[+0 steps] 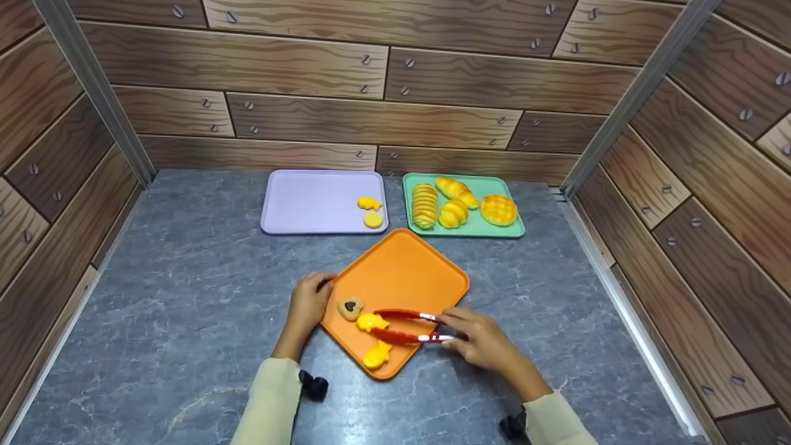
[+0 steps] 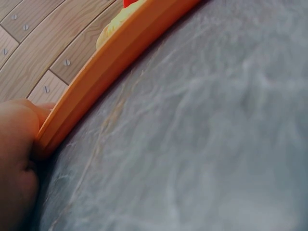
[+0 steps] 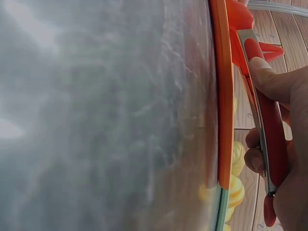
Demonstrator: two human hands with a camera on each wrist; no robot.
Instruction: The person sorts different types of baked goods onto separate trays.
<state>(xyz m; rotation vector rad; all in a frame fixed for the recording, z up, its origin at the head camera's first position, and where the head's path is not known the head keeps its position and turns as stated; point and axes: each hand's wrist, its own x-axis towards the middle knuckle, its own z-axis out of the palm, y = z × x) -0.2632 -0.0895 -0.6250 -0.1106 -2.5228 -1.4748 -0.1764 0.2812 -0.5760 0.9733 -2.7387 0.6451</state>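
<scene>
An orange tray [image 1: 408,266] lies turned cornerwise on the table, its left corner gripped by my left hand [image 1: 309,303]. In the left wrist view the thumb is low beside the tray's rim [image 2: 96,79]. My right hand [image 1: 485,340] holds red tongs [image 1: 398,337] over the tray. Their two tips stand at a yellow fish-shaped cookie [image 1: 371,322]; whether they squeeze it I cannot tell. Close by on the tray are a heart-shaped cookie [image 1: 350,308] with a dark centre and another yellow fish-shaped piece [image 1: 377,355].
Behind, a lilac tray [image 1: 315,201] bears a yellow fish-shaped piece [image 1: 369,203] and a round yellow cookie [image 1: 372,219] at its right side. Beside it a green tray [image 1: 488,230] carries several toy breads, among them a round bun [image 1: 498,210]. Wood-patterned walls [image 1: 309,68] enclose the table.
</scene>
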